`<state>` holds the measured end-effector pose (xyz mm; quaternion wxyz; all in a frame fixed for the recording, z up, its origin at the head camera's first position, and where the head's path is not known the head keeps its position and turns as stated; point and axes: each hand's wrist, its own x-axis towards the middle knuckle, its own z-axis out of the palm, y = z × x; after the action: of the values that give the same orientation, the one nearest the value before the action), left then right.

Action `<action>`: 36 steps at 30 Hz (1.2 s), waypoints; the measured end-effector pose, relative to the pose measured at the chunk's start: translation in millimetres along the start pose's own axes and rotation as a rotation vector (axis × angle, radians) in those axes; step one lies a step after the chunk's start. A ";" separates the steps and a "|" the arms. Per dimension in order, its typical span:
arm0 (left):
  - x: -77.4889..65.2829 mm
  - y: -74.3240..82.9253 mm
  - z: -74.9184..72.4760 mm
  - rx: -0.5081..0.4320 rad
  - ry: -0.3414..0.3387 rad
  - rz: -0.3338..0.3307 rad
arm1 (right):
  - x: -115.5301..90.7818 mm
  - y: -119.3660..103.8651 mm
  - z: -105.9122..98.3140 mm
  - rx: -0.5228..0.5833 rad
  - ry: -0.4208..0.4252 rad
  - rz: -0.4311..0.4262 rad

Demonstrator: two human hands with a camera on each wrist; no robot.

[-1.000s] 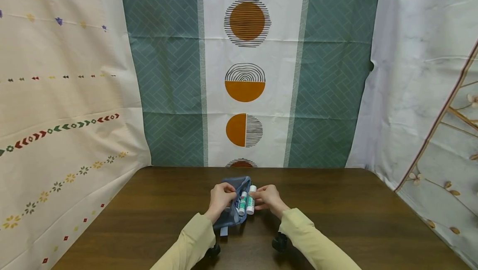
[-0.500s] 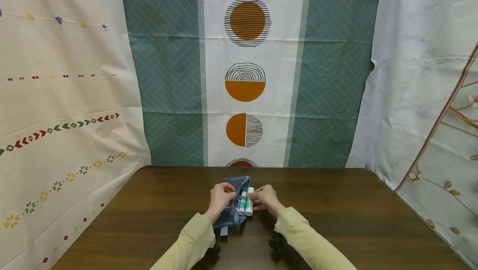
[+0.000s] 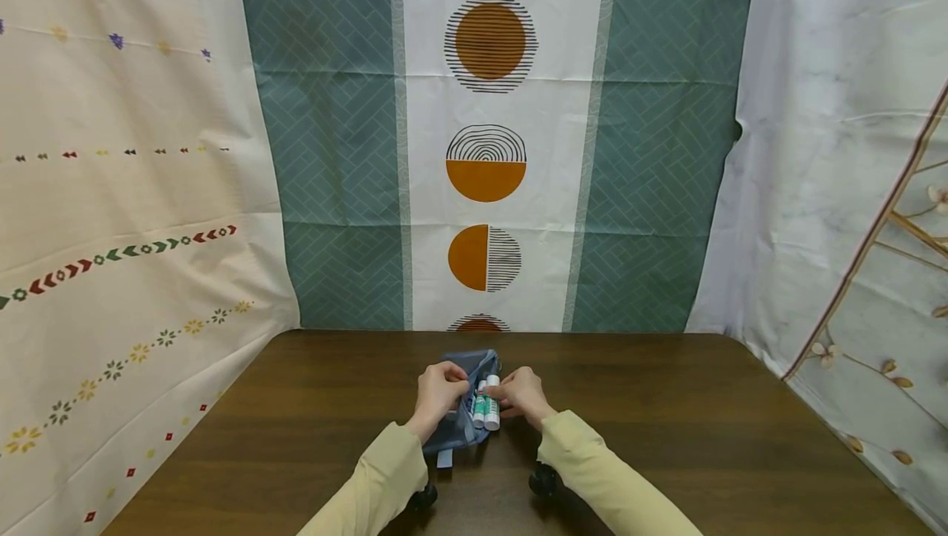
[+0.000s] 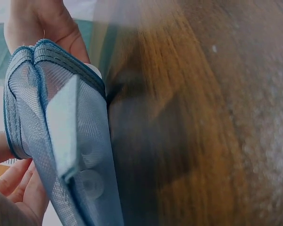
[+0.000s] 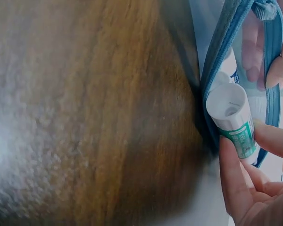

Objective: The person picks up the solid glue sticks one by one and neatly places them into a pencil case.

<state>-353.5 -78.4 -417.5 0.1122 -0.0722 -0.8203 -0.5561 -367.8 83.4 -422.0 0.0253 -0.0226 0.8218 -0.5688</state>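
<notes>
A blue mesh zip pouch stands with its zip side spread open near the table's middle. My left hand pinches one edge of the opening between thumb and fingers. Between the thumb and fingers of my right hand is a white glue stick with a green label, at the pouch's mouth. A similar glue stick lies inside, right beside it. In the right wrist view, another white item with a dark blue band shows behind it in the pouch. The pouch's mesh faces the left wrist camera, with a pale fabric tag.
The brown wooden table extends around the pouch on all sides. Patterned cloths hang behind and at both sides, the middle one green and white. A black wrist device sits under the right sleeve.
My right hand has moved left, carrying the glue stick from beside the pouch into its opening, against the other glue stick. The left hand and pouch have stayed nearly still.
</notes>
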 end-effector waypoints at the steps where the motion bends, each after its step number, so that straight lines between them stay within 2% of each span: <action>1: 0.1 0.3 0.2 -0.004 -0.002 -0.006 | -0.1 -0.3 0.1 -0.010 0.003 0.000; 16: 0.8 4.6 -0.6 0.014 -0.006 0.025 | -1.5 -4.6 0.9 -0.054 0.010 -0.003; 22: 0.3 5.2 -1.2 0.012 0.003 0.031 | -1.9 -6.2 1.5 -0.006 -0.012 -0.005; 29: 0.8 4.3 -3.2 0.006 0.006 0.029 | -1.8 -7.4 5.7 -0.007 -0.089 0.034; 36: 1.9 3.3 -4.0 0.019 0.023 0.034 | -0.9 -6.9 11.1 0.090 -0.114 0.025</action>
<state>-354.2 -80.9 -412.7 0.1319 -0.0787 -0.8230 -0.5469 -366.1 70.6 -419.5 0.0802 -0.0437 0.7929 -0.6025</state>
